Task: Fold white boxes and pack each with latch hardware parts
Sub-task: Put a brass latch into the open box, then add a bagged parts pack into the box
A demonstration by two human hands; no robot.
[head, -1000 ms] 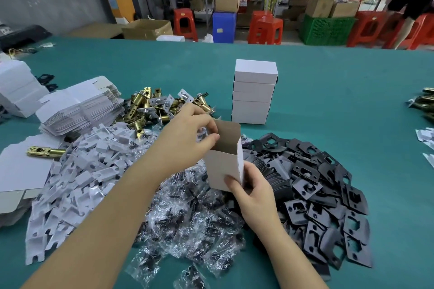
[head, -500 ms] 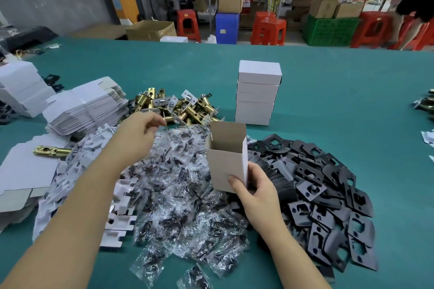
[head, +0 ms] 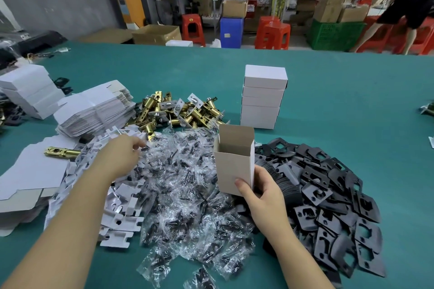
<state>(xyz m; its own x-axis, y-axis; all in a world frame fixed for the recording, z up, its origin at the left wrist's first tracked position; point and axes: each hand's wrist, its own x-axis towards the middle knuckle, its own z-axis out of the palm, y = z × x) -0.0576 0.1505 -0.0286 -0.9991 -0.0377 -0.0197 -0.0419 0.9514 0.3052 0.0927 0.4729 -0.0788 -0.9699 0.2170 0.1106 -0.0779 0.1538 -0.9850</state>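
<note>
The right hand (head: 265, 192) holds an upright open-topped white cardboard box (head: 234, 159), thumb curled on its front face, above crinkly clear screw packets (head: 187, 195) on the green bench (head: 328, 101). The left hand (head: 119, 157) reaches among the packets and white die-cut card inserts (head: 122, 216) (fingers curled; grip unclear). Brass latches (head: 176, 112) lie beyond, matte black plates (head: 328, 195) to the right.

An open white box (head: 234, 162) stands upright, top flap raised, above a heap of clear screw bags (head: 185, 185). Left of the box lie white card inserts (head: 117, 206); right, black strike plates (head: 328, 199). Behind it sit brass latch bolts (head: 173, 112), flat box blanks (head: 94, 110) and four stacked closed boxes (head: 263, 96).
</note>
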